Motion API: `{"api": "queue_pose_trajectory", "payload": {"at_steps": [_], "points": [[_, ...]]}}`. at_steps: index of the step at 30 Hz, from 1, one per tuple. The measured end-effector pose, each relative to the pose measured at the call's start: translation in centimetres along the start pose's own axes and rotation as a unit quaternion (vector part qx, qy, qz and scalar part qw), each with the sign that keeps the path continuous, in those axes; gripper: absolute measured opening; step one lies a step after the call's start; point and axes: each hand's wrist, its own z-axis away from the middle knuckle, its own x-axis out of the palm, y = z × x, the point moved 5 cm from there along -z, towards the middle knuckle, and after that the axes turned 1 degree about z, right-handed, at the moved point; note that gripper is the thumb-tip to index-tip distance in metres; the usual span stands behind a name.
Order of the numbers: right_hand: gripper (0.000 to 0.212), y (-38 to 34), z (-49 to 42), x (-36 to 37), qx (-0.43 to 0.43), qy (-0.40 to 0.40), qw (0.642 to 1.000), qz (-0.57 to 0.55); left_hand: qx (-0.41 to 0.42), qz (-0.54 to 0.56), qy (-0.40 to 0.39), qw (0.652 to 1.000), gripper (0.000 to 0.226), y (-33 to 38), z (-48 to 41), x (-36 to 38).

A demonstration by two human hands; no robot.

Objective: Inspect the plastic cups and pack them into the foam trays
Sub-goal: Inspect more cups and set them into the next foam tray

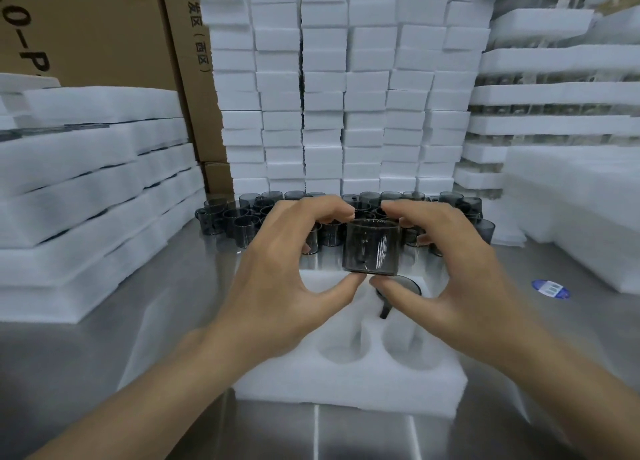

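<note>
Lying directly beneath the fingers (341, 212), a white foam tray (346, 383) rests on the steel surface (86, 373). Two round recesses show on its near side, and a seated cup (405, 285) occupies the far-right recess, just under the right thumb. Above the tray, the left hand (277, 269) and right hand (450, 262) grip one smoke-grey cup (372, 246) between them, upright and clear of the foam. On each hand the fingers curl over the cup's rim and the thumb bears on its bottom edge. Just beyond the fingertips, a cluster of loose cups (242, 220) stands on the surface. Well to the right of the right fingers, a blue label (550, 289) lies flat. Behind the cluster rise columns of foam blocks (325, 96). Left of the left fingers lie stacked foam slabs (86, 182), with cardboard boxes (104, 27) farther back.
</note>
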Motion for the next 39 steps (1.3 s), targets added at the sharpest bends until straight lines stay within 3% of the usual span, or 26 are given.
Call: {"api": "queue_pose_trajectory", "payload": {"at_steps": [3, 7, 11, 13, 17, 22, 26, 32, 36, 39], "points": [[0.059, -0.9, 0.0, 0.1, -0.027, 0.006, 0.999, 0.040, 0.043, -0.018, -0.004, 0.999, 0.057, 0.8, 0.0, 0.2], [0.058, -0.9, 0.1, 0.3, 0.021, -0.006, 1.000, -0.020, 0.069, -0.014, -0.006, 0.997, 0.059, 0.9, 0.0, 0.3], [0.059, -0.5, 0.1, 0.1, 0.062, -0.003, 0.993, -0.101, 0.005, -0.002, -0.049, 0.999, 0.071, -0.5, -0.2, 0.3], [0.058, -0.3, 0.1, 0.4, 0.076, -0.008, 0.990, -0.115, -0.013, 0.006, -0.047, 0.999, 0.065, -1.0, -0.2, 0.3], [0.059, 0.0, 0.2, 0.6, 0.083, -0.017, 0.994, -0.075, -0.012, -0.011, -0.046, 0.999, 0.060, -1.3, -0.1, 0.4], [0.064, -0.4, 0.0, 0.5, 0.025, -0.011, 1.000, -0.008, 0.026, -0.066, -0.050, 0.996, 0.067, -0.9, 0.0, 0.7], [0.057, -0.1, -0.1, 0.3, 0.053, -0.011, 0.998, -0.043, 0.037, -0.060, -0.038, 0.997, 0.069, -0.3, 0.0, 0.7], [0.056, 0.1, 0.0, 0.3, 0.080, -0.020, 0.992, -0.092, -0.022, 0.009, -0.046, 0.999, 0.065, -0.7, -0.3, 0.3], [0.060, 0.1, 0.0, 0.1, 0.083, -0.036, 0.993, -0.080, -0.026, -0.003, -0.053, 0.998, 0.065, -1.0, -0.4, 0.1], [0.047, 0.3, 0.0, -0.1, 0.095, -0.034, 0.990, -0.096, -0.019, -0.029, -0.060, 0.998, 0.066, -1.0, -0.2, 0.3]]}}
